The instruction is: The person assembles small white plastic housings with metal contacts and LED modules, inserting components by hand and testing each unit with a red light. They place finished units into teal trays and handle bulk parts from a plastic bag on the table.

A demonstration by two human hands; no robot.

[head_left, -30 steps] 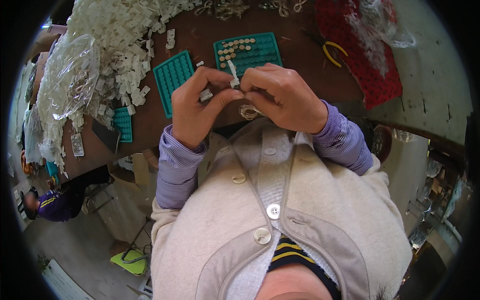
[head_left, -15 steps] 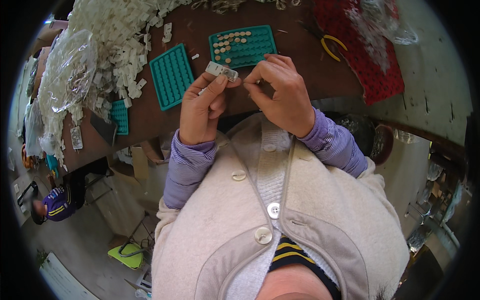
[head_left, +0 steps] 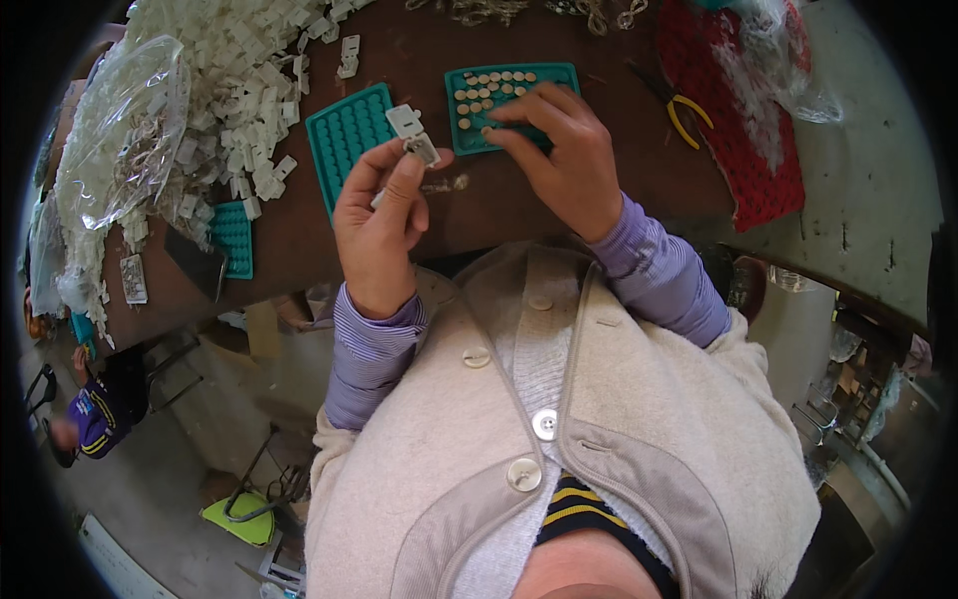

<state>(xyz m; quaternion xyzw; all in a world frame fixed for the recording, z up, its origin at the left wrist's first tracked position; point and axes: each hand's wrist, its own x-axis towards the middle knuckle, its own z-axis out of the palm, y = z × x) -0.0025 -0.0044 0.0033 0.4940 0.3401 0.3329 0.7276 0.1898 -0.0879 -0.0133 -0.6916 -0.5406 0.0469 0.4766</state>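
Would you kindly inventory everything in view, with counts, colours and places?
Case: one, white, in left hand
Piece: one, white, by left palm
Pile: one, white, upper left
Trays: three, green, two centre, one by the pile
Discs: many, beige, in right tray
Bag: one, clear, over the pile
Pliers: one, yellow-handled, right of trays
Cloth: one, red, upper right
Film: one, clear, on cloth
Twine: several, tan, top edge
Table: one, brown, beneath trays
Chair: one, lime, lower left
Co-worker: one, purple top, far left
Left hand: one, purple-cuffed, centre left
Right hand: one, purple-cuffed, at right tray
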